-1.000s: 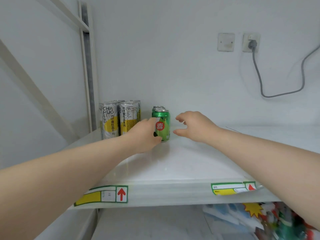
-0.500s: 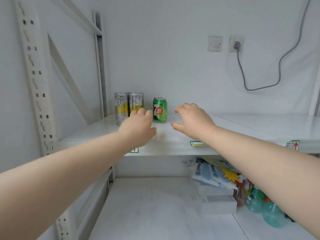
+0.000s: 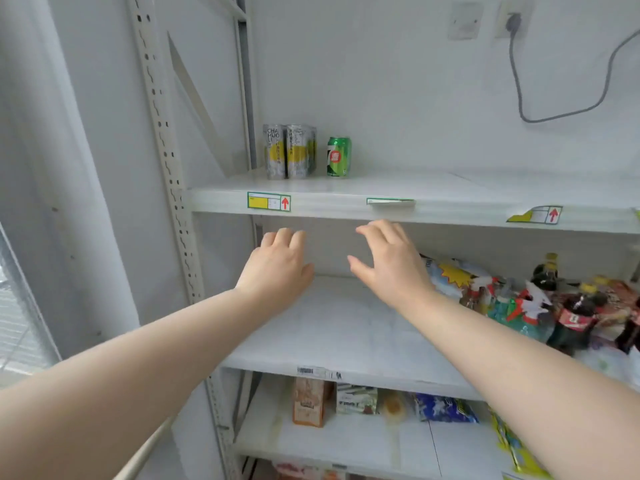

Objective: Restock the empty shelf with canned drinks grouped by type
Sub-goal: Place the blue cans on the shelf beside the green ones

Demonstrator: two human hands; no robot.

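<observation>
On the white upper shelf stand silver-and-yellow tea cans at the far left, upright and side by side. A green soda can stands just right of them, apart; whether more green cans are behind it is hidden. My left hand and my right hand hang in front of the shelf below, under the upper shelf's front edge. Both hold nothing, fingers spread, palms down.
The middle shelf carries bottles and snack packets at its right. A lower shelf holds boxes and packets. A perforated upright post stands at the left. A grey cable hangs on the back wall. Price tags line the shelf edge.
Both hands have drawn back from the green can and dropped below the upper shelf's edge. The view has backed away and tilted down, so lower shelves now show.
</observation>
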